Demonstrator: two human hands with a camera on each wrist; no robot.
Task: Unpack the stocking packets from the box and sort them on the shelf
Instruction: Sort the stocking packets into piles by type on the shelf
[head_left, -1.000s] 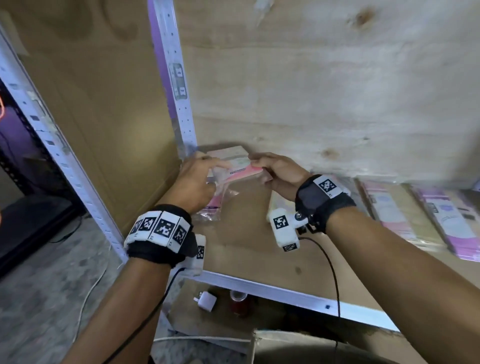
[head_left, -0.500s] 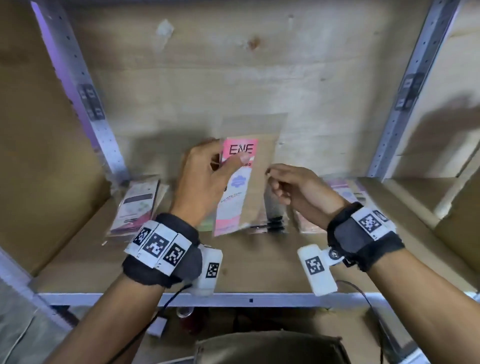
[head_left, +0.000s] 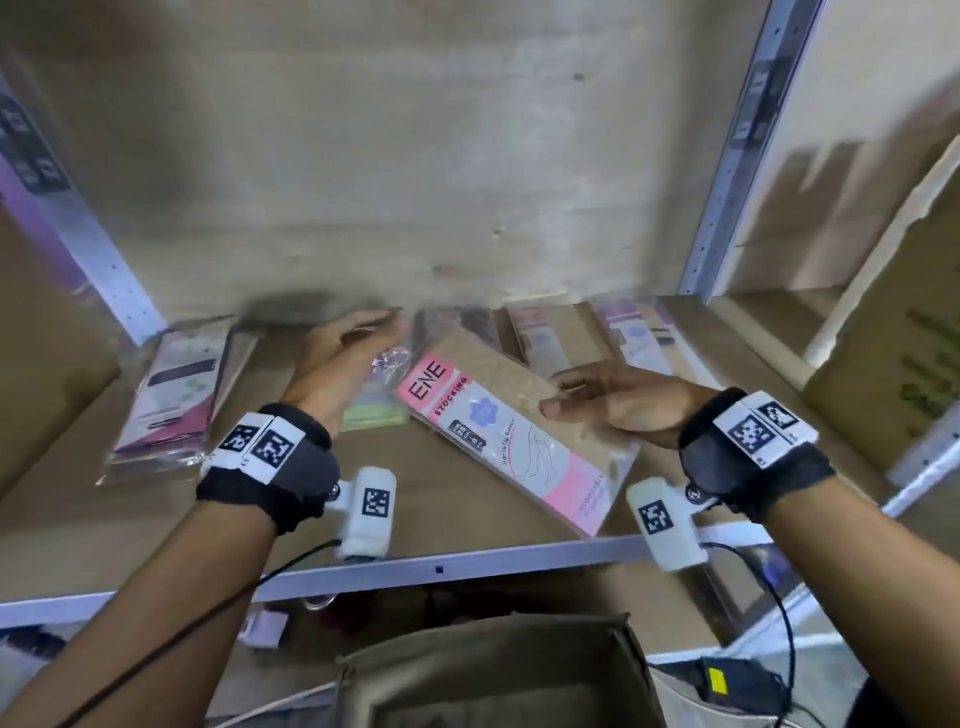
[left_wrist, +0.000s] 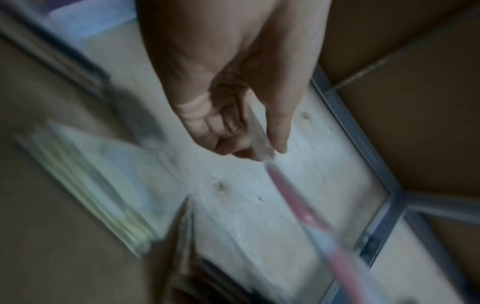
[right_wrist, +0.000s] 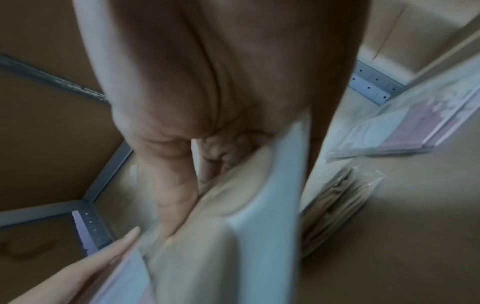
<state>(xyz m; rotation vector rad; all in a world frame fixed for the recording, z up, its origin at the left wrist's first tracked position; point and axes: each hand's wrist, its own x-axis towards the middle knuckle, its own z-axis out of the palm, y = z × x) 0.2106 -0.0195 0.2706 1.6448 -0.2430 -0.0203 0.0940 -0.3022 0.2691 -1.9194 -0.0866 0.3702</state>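
Fingers of the right hand (head_left: 618, 402) pinch the edge of a pink stocking packet (head_left: 511, 431), held tilted just above the shelf (head_left: 467, 525). Beyond its far corner the left hand (head_left: 345, 358) holds the clear edge of the same packet between thumb and fingers. Under those fingers lies a green packet (head_left: 376, 410); left of them a dark packet (head_left: 174, 395); behind the right fingers, more packets (head_left: 636, 332). A box (head_left: 493, 670) sits below.

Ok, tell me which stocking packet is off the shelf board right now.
The pink ENE packet, tilted and held by the right hand. The other packets lie flat along the shelf.
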